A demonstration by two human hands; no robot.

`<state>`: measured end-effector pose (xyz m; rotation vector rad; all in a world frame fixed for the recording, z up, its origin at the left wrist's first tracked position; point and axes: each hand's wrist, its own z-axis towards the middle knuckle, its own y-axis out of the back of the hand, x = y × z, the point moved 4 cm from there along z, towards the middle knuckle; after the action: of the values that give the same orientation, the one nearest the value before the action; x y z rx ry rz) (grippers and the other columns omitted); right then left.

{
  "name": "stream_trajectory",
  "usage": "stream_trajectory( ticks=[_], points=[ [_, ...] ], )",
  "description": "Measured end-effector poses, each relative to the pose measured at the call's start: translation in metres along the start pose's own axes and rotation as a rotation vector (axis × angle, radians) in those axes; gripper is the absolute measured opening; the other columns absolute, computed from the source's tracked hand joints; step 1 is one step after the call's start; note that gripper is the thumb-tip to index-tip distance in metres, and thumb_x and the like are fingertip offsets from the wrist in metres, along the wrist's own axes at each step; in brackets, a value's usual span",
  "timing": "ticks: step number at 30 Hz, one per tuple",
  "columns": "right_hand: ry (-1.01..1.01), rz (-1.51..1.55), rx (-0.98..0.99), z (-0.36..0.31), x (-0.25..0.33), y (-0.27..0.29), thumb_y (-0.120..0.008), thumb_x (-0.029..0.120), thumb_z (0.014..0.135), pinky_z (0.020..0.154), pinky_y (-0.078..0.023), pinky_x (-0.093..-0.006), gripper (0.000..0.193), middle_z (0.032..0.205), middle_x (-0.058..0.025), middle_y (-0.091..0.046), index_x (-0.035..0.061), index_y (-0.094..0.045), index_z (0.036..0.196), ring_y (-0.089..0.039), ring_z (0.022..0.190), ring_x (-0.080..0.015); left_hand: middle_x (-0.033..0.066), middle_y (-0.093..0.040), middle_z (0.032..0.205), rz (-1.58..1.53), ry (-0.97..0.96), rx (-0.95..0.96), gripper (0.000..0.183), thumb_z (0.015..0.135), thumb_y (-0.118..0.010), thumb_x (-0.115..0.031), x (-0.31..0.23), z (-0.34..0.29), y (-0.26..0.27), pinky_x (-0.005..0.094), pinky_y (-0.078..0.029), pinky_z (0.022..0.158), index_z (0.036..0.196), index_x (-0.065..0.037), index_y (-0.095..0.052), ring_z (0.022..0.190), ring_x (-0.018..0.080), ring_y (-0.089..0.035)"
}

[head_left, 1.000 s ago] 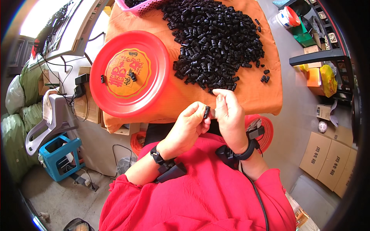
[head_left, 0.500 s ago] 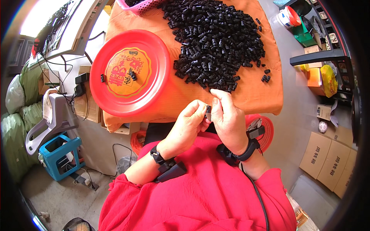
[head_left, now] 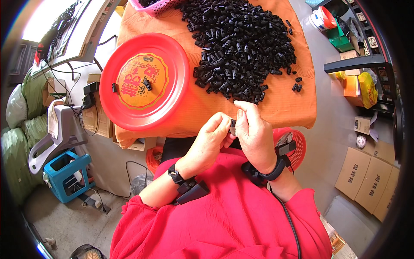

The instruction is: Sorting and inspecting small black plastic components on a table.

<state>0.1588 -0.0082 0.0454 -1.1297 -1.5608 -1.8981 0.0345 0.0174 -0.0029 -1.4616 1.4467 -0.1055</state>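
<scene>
Just off the table's near edge, my left hand point(head_left: 208, 144) and my right hand point(head_left: 255, 138) meet with closed fingers. Between their fingertips is a small black plastic cord lock point(head_left: 233, 123), mostly covered, with a greyish bit below it that I cannot make out. A large heap of similar black cord locks point(head_left: 241, 47) covers the far right of the orange-clothed table point(head_left: 284, 110). To the left, a red round plastic tray point(head_left: 172, 103) with a printed yellow centre carries a few loose black pieces point(head_left: 148, 85).
A pink basket point(head_left: 161, 7) stands at the table's far edge. Below the right edge is a red perforated basket point(head_left: 299, 149). On the floor are a blue stool point(head_left: 67, 172), a grey plastic chair point(head_left: 64, 125), cables and cardboard boxes point(head_left: 366, 181). A cord runs from my right wrist.
</scene>
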Motion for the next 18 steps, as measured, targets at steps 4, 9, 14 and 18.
stream_trajectory(
  ticks=[4,9,14,18],
  points=[
    [0.019,-0.018,0.010,0.001,0.001,0.001,-0.057,0.009,0.097,0.060,-0.054,-0.0416,0.022,0.083,-0.0196,-0.069,0.0034,-0.057,0.119,-0.070,0.075,-0.0352,-0.0045,-0.053,0.088,0.028,0.003,0.013,0.015,0.107,-0.048,-0.026,0.000,0.000,0.002,0.0221,-0.039,0.070,0.103,-0.013,-0.053,0.078,0.0050,-0.047],
    [0.036,-0.017,0.003,-0.001,0.000,-0.001,-0.058,0.008,0.097,0.059,-0.053,-0.0424,0.023,0.083,-0.0191,-0.069,0.0035,-0.058,0.119,-0.070,0.073,-0.0349,-0.0038,-0.053,0.087,0.043,-0.022,-0.018,0.016,0.107,-0.048,-0.026,0.002,-0.001,0.002,0.0216,-0.039,0.069,0.102,-0.013,-0.053,0.077,0.0053,-0.046],
    [-0.073,-0.044,-0.173,0.003,-0.011,0.012,-0.057,0.009,0.098,0.056,-0.051,-0.0379,0.020,0.078,-0.0151,-0.067,0.0035,-0.060,0.118,-0.067,0.064,-0.0286,-0.0028,-0.053,0.083,0.035,0.033,0.009,0.017,0.106,-0.049,-0.026,-0.001,-0.006,0.002,0.0214,-0.039,0.067,0.100,-0.011,-0.054,0.072,0.0061,-0.046],
    [0.049,-0.065,-0.173,0.005,-0.002,0.019,-0.058,0.007,0.097,0.053,-0.049,-0.0357,0.019,0.073,-0.0145,-0.064,0.0051,-0.061,0.116,-0.065,0.060,-0.0254,-0.0027,-0.053,0.081,-0.022,0.079,-0.027,0.018,0.106,-0.050,-0.026,0.000,-0.005,0.004,0.0217,-0.040,0.067,0.099,-0.010,-0.054,0.071,0.0065,-0.046]
  ],
)
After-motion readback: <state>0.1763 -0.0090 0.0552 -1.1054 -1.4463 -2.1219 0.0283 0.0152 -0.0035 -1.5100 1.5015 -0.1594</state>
